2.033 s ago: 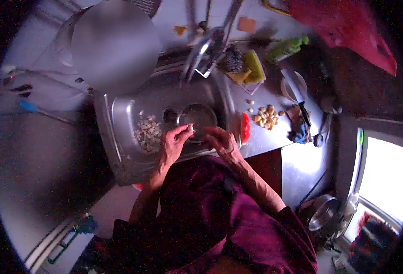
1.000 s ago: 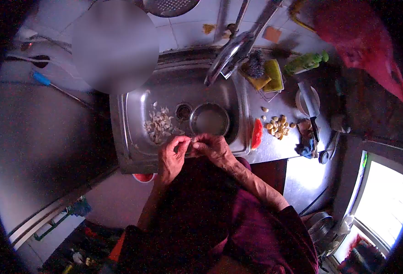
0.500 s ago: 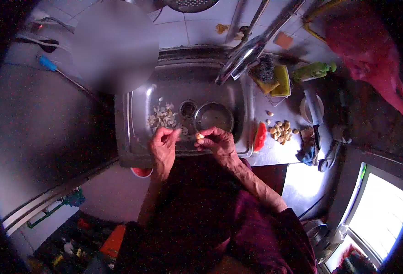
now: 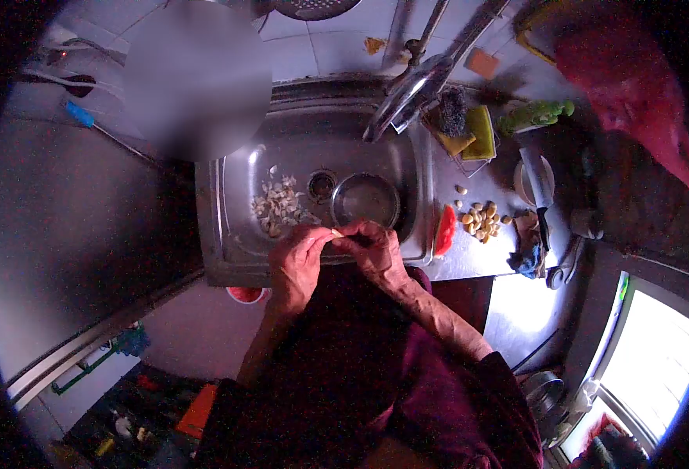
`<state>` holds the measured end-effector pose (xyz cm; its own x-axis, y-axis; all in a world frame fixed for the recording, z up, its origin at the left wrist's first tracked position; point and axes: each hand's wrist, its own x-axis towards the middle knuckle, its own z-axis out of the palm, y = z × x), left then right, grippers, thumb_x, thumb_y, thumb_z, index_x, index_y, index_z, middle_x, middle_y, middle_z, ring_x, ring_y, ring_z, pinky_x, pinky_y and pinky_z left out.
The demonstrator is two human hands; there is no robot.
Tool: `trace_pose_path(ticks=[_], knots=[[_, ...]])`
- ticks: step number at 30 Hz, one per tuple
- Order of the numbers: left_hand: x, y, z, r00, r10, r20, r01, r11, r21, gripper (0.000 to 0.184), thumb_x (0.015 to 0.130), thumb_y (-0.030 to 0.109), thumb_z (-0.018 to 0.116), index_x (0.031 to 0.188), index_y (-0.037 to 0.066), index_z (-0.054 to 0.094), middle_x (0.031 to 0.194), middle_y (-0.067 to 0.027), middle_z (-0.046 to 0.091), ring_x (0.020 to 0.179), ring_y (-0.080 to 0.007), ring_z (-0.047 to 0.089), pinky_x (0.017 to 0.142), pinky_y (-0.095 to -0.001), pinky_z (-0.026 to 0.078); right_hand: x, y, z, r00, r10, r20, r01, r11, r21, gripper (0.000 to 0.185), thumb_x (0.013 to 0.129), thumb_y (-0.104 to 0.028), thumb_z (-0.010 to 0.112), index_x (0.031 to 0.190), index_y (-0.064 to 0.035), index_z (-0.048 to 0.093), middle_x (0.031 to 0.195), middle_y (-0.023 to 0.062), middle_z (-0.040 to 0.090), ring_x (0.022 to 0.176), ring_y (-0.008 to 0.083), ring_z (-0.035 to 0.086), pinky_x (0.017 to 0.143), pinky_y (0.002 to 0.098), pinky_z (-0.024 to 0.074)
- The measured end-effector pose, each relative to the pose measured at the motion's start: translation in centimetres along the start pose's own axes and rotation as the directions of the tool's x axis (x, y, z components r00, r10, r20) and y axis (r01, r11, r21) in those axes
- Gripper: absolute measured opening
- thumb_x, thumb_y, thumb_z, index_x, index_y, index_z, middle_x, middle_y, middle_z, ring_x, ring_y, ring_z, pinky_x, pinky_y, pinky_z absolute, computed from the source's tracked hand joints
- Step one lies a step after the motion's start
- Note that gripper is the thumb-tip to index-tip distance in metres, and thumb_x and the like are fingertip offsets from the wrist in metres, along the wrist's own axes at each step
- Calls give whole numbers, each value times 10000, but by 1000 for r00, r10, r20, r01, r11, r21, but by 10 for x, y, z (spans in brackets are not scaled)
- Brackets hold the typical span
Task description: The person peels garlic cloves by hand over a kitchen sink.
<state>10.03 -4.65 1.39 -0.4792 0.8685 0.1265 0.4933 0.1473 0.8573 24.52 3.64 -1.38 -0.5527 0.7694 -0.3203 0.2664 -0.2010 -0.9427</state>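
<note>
Over the front edge of the sink (image 4: 239, 148), my two hands meet at the fingertips. Thumb and fingers of my right hand (image 4: 377, 254) pinch a small pale garlic clove (image 4: 336, 233). The fingers of my left hand (image 4: 296, 260) are pinched together against the clove's other side. Just beyond my left hand, a heap of whitish peelings (image 4: 277, 205) lies on the sink floor. A round metal bowl (image 4: 365, 202) stands in the sink beyond my right hand. On the counter at right is a pile of garlic cloves (image 4: 482, 222).
A red wedge-shaped piece (image 4: 445, 232) lies at the sink's right edge. Further right, a knife (image 4: 540, 184) rests across a white bowl (image 4: 522, 186), near a bunched cloth (image 4: 526, 250). The faucet (image 4: 407, 98) reaches over the sink, beside a sponge rack (image 4: 479, 133).
My left hand has moved right and slightly down, its fingers now touching the clove in my right hand. The right hand has hardly moved.
</note>
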Motion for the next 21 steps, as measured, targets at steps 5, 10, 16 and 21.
trace_pose_path(ticks=[5, 10, 16, 21], knots=[[-1, -4, 3, 1000, -5, 15, 7, 996, -94, 82, 878, 24, 690, 954, 54, 679, 893, -107, 700, 816, -292, 693, 705, -370, 536, 0, -12, -6, 959, -284, -1, 275, 928, -251, 159, 840, -103, 790, 943, -19, 702, 921, 90, 722, 864, 179, 694, 750, 312, 543], [-5, -6, 4, 993, 9, 115, -28, 985, 168, 181, 874, -40, 645, 1015, 47, 573, 882, -133, 655, 806, -338, 666, 689, -416, 518, -1, -2, -4, 910, -415, -8, 399, 880, -257, 152, 832, -101, 789, 936, -18, 715, 907, 114, 713, 833, 211, 696, 718, 333, 543], [-13, -21, 12, 988, -56, 144, 33, 986, 162, 233, 868, -106, 587, 1034, 42, 517, 931, -159, 616, 854, -361, 654, 704, -436, 519, -5, -20, -5, 935, -354, 20, 348, 907, -237, 183, 856, -124, 774, 991, -10, 725, 899, 129, 716, 803, 198, 699, 694, 332, 548], [-10, -20, 13, 999, -13, 49, 14, 1000, -14, 265, 848, -150, 566, 1033, 34, 517, 930, -164, 602, 871, -364, 655, 718, -428, 528, 1, -9, 3, 985, 132, 109, -163, 918, 360, 105, 905, -82, 718, 976, -5, 720, 921, 68, 739, 802, 196, 703, 723, 313, 571]])
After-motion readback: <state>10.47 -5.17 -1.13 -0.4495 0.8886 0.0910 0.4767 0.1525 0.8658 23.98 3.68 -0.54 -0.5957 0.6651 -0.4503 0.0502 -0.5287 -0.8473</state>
